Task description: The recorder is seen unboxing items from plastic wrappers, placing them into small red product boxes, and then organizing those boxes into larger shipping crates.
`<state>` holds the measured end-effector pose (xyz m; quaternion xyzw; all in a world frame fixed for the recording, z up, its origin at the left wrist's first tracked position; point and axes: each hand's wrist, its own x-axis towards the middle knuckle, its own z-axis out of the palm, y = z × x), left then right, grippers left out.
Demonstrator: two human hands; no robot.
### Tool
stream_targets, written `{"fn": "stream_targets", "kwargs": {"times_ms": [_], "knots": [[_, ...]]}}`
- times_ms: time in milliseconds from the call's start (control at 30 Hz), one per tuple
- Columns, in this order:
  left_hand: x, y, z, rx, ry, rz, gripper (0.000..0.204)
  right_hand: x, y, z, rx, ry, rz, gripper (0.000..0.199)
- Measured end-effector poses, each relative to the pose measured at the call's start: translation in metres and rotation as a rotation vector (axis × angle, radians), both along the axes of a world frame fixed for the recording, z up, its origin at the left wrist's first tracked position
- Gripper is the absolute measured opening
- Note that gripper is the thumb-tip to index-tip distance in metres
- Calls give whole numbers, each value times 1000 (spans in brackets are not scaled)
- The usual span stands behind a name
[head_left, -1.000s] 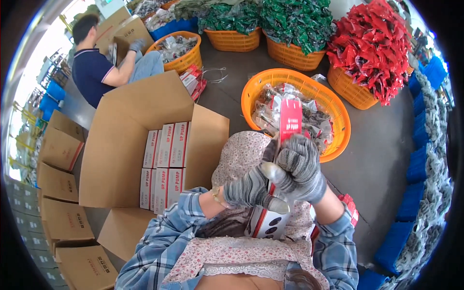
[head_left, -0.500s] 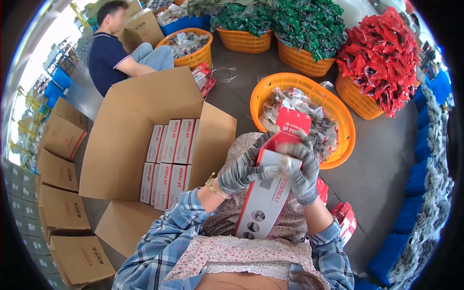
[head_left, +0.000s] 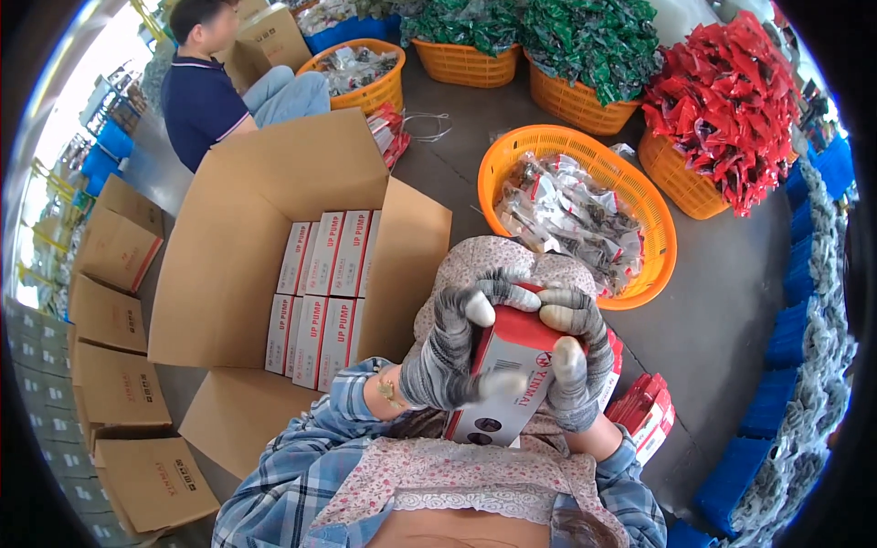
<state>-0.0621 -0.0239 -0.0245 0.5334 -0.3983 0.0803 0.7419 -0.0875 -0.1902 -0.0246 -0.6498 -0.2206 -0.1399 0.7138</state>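
On my lap stands a long grey-and-red product box (head_left: pixel 512 393), tilted, its red top end (head_left: pixel 519 331) facing up between my hands. My left hand (head_left: pixel 440 358), in a grey striped knit glove, is closed round the box's left side, some fingers at the far edge of the red end and the thumb blurred over the front. My right hand (head_left: pixel 583 361), gloved alike, grips the right side, with fingers bent over the top corner and the thumb on the front face. Left of my knees, an open cardboard carton (head_left: pixel 219 274) holds several upright boxes (head_left: pixel 313 336) of similar colours.
Beyond my knees sits an orange basket (head_left: pixel 660 215) of bagged parts. Baskets with green packets (head_left: pixel 594 55) and red packets (head_left: pixel 722 110) stand farther back. Flat red-and-white cartons (head_left: pixel 644 411) lie at my right. A seated person (head_left: pixel 206 100) is at far left, and brown cartons (head_left: pixel 132 384) line the left.
The box has come down toward my body. Its raised red end flap is now folded down over the end, and both hands have shifted to the top edges.
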Motion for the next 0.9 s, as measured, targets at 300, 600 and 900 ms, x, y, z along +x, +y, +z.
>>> {"fn": "stream_targets", "kwargs": {"times_ms": [300, 600, 900], "knots": [[-8, -5, -1, -39, 175, 121, 50, -12, 16, 16, 52, 114, -123, 29], [0, 9, -6, 298, 48, 209, 36, -7, 7, 1, -102, 51, -16, 23], [20, 32, -60, 217, 457, 504, 49, 35, 8, -26, -204, -179, -317, 32]]}}
